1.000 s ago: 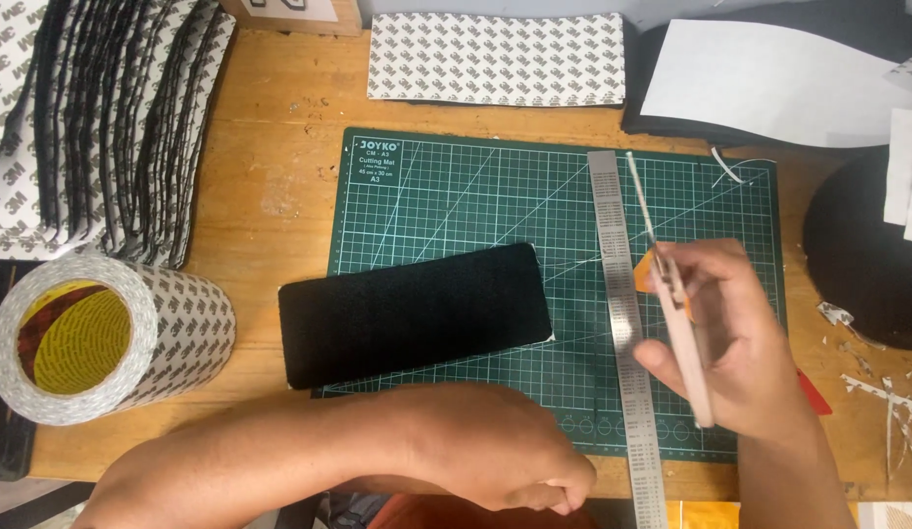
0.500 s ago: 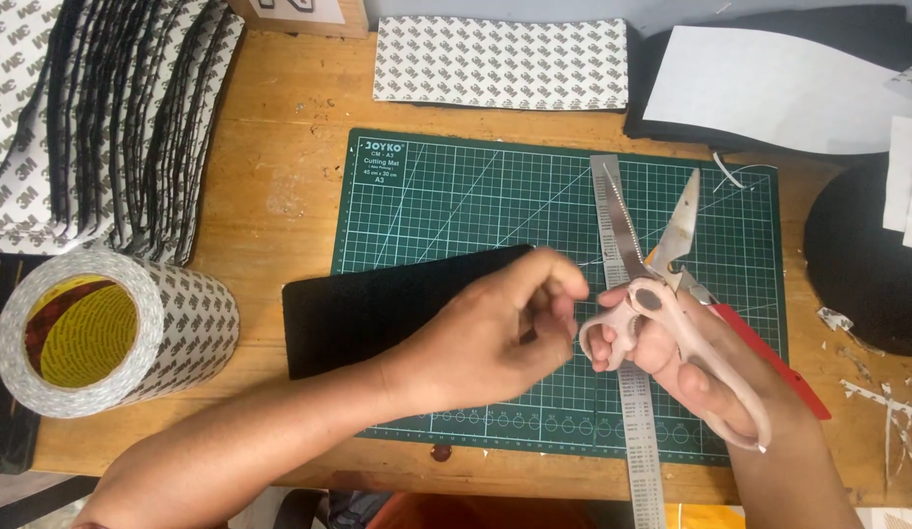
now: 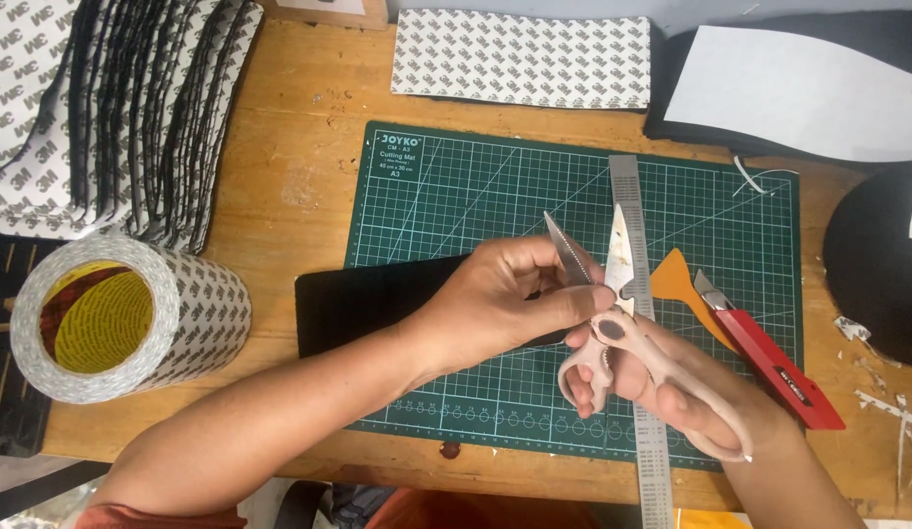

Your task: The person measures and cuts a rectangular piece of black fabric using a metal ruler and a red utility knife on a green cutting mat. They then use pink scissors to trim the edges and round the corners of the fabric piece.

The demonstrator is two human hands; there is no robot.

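The right hand [image 3: 671, 387] is closed through the handles of the pale scissors [image 3: 613, 323], blades parted toward twelve o'clock over the green cutting mat [image 3: 456, 196], while the left hand [image 3: 505, 299] pinches the black sheet [image 3: 368, 304] beside the blades, the steel ruler [image 3: 627, 186] beneath and the red knife [image 3: 769, 362] at three o'clock.

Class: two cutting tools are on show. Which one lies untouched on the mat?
The red utility knife, lying right of the ruler; the scissors are held in both hands.

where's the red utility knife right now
In the head view, the red utility knife lies at the green cutting mat's right edge, beside the right hand.
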